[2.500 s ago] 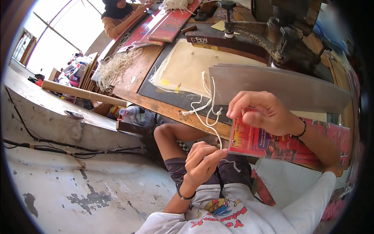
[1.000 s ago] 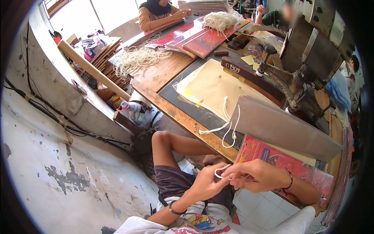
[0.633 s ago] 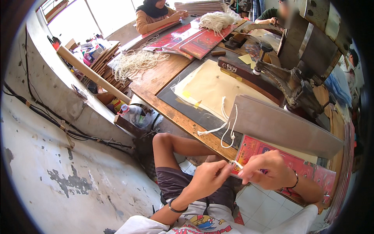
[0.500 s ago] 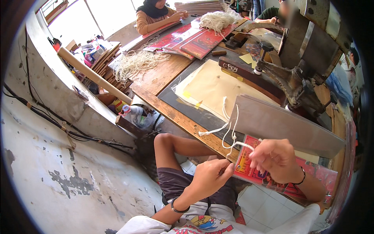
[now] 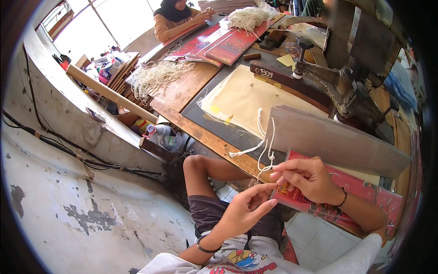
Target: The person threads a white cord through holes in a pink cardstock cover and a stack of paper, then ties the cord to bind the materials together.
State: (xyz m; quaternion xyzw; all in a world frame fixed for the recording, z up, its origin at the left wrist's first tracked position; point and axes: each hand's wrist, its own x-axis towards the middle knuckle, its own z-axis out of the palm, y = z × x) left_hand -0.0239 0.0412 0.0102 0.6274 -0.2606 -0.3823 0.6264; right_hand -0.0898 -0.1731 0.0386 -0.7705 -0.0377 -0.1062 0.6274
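A white cord, knotted near its middle, hangs in loops over the table edge beside a grey board. My right hand has its fingers pinched together at the cord, close above a red printed bag panel in clear plastic. Just to its left is my left hand, thumb and index finger apart, the index tip close to the right fingertips. The cord's lower end passes behind the left fingers, where I lose sight of it. Another frayed cord end lies at the table edge.
A grey board stack leans behind my right hand. Beyond stand tan sheets and a heavy metal machine. Cord heaps and red printed panels cover the far table, where another person works.
My left hand has loosened, its thumb and index finger moving apart. The right hand has shifted slightly left and turned, bringing its fingertips down toward the left hand.
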